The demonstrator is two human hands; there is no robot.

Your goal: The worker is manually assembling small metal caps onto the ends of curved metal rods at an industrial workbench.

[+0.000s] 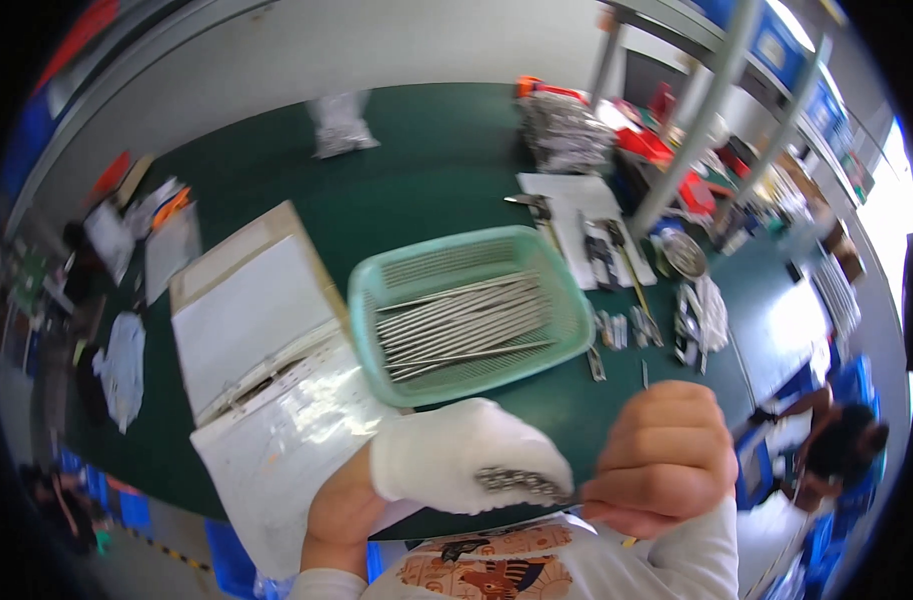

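My left hand (467,455), in a white glove, is curled closed low in front of my body. A dark grey, speckled patch (522,483) shows at its finger side; whether this is a cluster of small metal pieces or part of the glove I cannot tell. My bare right hand (667,455) is closed in a fist just to the right, its thumb side near the gloved fingers. Something thin and dark seems to show between the hands, too small to name. Beyond them, a light green plastic basket (437,394) holds many thin metal rods (467,325).
Left of the basket lie white sheets and a folder (252,310) on the green table (427,150). Tools (602,250) and small metal parts sit to the right. Bagged parts (567,130) stand behind, near a grey post (697,120). Another person (837,450) sits far right.
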